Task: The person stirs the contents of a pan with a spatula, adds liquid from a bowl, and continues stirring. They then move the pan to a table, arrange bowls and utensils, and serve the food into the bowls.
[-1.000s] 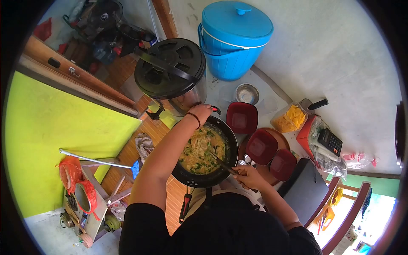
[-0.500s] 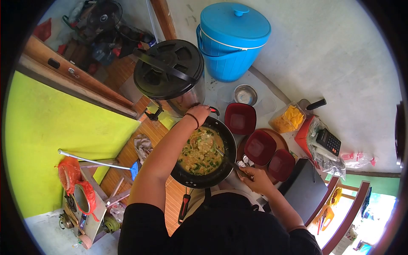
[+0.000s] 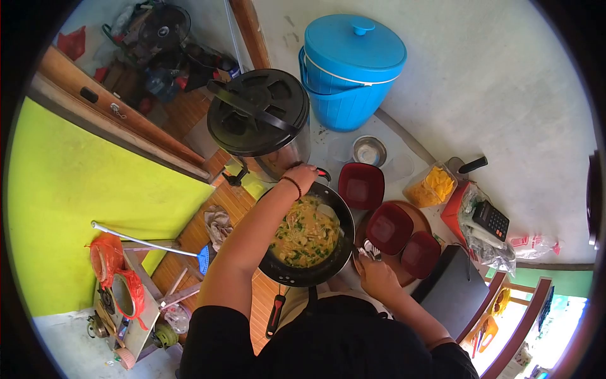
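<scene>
A deep black frying pan (image 3: 341, 262) holds yellowish, saucy food (image 3: 303, 237) with green bits. My left hand (image 3: 302, 177) is closed at its far rim, on the short red-and-black loop handle. The pan's long handle (image 3: 275, 314) points toward my body. My right hand (image 3: 379, 278) grips a long-handled cooking utensil (image 3: 358, 263) at the pan's right side; its working end is hard to make out. Close by that hand, several metal spoons or forks (image 3: 371, 249) rest beside the dark red bowls (image 3: 389, 227) on a round brown tray (image 3: 421, 218).
A lidded steel container (image 3: 257, 114) with a tap stands beyond the pan, near a blue lidded bucket (image 3: 353, 76). A third red bowl (image 3: 361, 186), a metal bowl (image 3: 369, 151), a tub of yellow pieces (image 3: 432, 185) and a calculator (image 3: 490, 218) sit to the right.
My right hand with the utensil has shifted down toward me, and the handle is more upright in view. The whole view has moved slightly; my left hand keeps its hold.
</scene>
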`<state>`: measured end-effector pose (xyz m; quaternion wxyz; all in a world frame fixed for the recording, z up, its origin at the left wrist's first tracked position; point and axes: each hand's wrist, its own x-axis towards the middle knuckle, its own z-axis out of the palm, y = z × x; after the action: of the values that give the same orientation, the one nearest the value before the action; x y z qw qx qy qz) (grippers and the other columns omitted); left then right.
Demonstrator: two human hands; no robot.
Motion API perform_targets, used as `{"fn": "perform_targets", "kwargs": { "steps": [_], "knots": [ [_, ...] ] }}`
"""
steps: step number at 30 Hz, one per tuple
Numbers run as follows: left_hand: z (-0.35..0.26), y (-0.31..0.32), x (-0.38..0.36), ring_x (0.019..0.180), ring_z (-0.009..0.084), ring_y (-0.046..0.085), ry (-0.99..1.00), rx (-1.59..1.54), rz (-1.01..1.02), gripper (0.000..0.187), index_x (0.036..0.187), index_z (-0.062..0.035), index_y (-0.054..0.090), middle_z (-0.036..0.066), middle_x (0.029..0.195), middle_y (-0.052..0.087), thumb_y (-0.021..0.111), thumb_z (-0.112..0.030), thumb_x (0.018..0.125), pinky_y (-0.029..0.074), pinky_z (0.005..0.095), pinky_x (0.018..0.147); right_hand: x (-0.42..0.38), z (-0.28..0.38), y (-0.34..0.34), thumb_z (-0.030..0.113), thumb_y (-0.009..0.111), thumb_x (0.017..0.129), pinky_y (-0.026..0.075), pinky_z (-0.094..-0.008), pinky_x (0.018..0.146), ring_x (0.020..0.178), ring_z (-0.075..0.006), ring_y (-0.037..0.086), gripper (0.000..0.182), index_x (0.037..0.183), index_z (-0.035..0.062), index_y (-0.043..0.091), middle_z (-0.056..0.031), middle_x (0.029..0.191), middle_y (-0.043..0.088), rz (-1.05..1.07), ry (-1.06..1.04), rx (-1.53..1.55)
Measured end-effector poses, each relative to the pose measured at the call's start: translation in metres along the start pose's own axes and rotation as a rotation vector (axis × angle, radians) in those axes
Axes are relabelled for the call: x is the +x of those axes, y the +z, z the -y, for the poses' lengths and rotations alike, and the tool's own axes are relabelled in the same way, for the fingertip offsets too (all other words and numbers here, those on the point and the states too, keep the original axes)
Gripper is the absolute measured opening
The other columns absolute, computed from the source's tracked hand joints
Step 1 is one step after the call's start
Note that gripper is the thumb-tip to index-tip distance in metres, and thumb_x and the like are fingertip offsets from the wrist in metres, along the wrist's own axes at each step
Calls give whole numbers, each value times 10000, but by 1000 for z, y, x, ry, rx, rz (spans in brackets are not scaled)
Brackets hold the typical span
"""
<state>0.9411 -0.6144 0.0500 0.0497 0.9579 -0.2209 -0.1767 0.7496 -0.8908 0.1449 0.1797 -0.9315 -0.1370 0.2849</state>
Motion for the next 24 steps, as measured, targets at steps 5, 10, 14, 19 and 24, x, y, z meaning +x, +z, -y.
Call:
{"fn": "perform_targets", "kwargs": {
  "steps": [5, 10, 14, 19, 24],
  "knots": [
    [4, 8, 2, 1122, 270, 508, 15, 34, -35, 304, 1186, -33, 523, 89, 1248, 497, 419, -72, 903, 478, 380, 913, 5, 7, -11, 130, 559, 814, 495, -387, 559, 650, -255, 641, 347, 1140, 11, 557, -210, 793, 628, 216, -10, 332],
    [7, 13, 8, 1125, 268, 507, 42, 65, -9, 309, 1193, -35, 515, 89, 1260, 488, 424, -70, 899, 478, 378, 913, 23, -7, 18, 144, 594, 841, 413, -307, 403, 409, -152, 527, 377, 1181, -9, 540, -126, 631, 587, 348, 70, 681],
    [6, 8, 8, 1124, 273, 506, 25, 51, 21, 322, 1203, -36, 508, 88, 1260, 487, 441, -58, 889, 478, 376, 915, 31, -11, 27, 147, 602, 847, 381, -280, 393, 409, -114, 487, 417, 1221, -12, 510, -64, 589, 552, 396, 75, 826],
    [1, -1, 0, 1147, 271, 486, 17, 59, 40, 331, 1209, -43, 506, 77, 1261, 486, 453, -60, 883, 477, 382, 918, 24, -22, 29, 143, 596, 858, 355, -260, 382, 407, -92, 458, 428, 1232, -32, 489, -44, 572, 526, 394, 65, 876],
    [9, 17, 6, 1158, 262, 477, 43, 73, -15, 322, 1203, -44, 514, 72, 1267, 485, 449, -89, 891, 474, 380, 925, 19, -33, 32, 101, 586, 863, 335, -257, 370, 402, -86, 443, 400, 1226, -38, 489, -35, 565, 510, 396, 56, 941]
  ]
}}
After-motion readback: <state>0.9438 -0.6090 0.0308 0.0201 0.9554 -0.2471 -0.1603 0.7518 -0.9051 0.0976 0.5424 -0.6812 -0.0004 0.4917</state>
